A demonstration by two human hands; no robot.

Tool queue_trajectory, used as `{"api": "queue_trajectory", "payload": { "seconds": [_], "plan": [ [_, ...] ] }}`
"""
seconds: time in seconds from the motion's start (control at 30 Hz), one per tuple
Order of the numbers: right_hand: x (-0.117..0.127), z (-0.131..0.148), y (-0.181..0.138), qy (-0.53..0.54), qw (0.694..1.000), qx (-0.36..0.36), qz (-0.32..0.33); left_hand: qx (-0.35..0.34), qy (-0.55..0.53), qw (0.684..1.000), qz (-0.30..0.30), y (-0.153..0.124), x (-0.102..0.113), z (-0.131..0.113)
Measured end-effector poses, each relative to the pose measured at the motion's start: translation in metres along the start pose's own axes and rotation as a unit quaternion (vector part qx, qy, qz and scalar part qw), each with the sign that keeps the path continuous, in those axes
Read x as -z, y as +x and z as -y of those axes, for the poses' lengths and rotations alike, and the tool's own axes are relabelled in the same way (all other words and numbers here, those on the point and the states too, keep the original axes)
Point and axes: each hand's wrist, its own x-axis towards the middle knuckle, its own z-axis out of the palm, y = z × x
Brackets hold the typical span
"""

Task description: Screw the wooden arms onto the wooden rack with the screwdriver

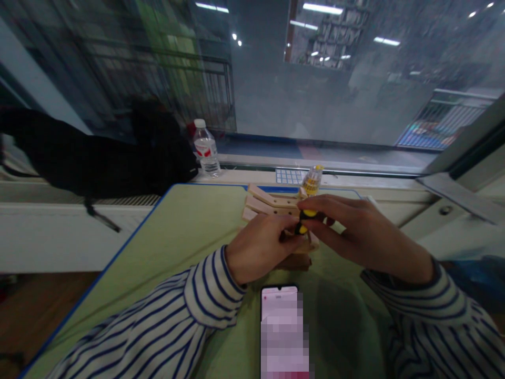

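Note:
A small yellow-and-black tool, by its look a screwdriver [309, 213], is held between my two hands above the table. My right hand [355, 226] pinches its upper part from the right, thumb and fingers closed. From the left, my left hand [262, 245] closes thumb and fingertips around its lower end. The tool's tip is hidden by my fingers. Pale wooden pieces with drilled holes [272, 200] lie just behind and under my hands. A darker wooden block [294, 261] shows below them.
A phone [280, 310] lies lit on the green table [181, 226] in front of me. Behind the wood stands a clear container with yellow contents [312, 179]. On the sill are a water bottle [206, 150], a blue-gridded sheet [290, 176] and a black bag [98, 158].

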Motion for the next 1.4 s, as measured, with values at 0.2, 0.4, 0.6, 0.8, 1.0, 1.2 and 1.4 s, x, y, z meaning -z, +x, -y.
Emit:
{"api": "queue_trajectory", "payload": {
  "seconds": [0.2, 0.4, 0.6, 0.8, 1.0, 1.2, 1.4],
  "plan": [
    [-0.0015, -0.0004, 0.0004, 0.002, 1.0, -0.004, -0.001, 0.003, -0.003, 1.0, 0.003, 0.0001, -0.0011, -0.0005],
    [-0.0008, 0.0006, 0.0013, -0.001, 1.0, -0.004, -0.003, 0.006, -0.005, 1.0, 0.005, -0.0007, -0.0007, -0.0003],
    [-0.0007, -0.0001, 0.0015, 0.006, 1.0, -0.004, -0.006, 0.007, -0.005, 1.0, -0.01, -0.0004, -0.0012, -0.0018],
    [-0.0003, 0.0003, 0.0015, 0.012, 1.0, -0.008, 0.005, 0.019, -0.024, 1.0, -0.005, 0.0005, -0.0016, -0.0023],
    [0.0016, 0.0034, -0.0004, -0.004, 1.0, -0.014, 0.006, 0.021, -0.033, 0.999, -0.003, 0.0, -0.0021, -0.0013],
    [0.0002, 0.0019, 0.0, -0.004, 1.0, -0.002, 0.015, 0.015, -0.021, 1.0, -0.005, 0.0003, -0.0042, 0.0005],
    [-0.0007, -0.0003, 0.001, -0.017, 1.0, -0.001, 0.006, 0.016, 0.0, 1.0, -0.004, -0.0003, -0.0038, -0.002]
  ]
}}
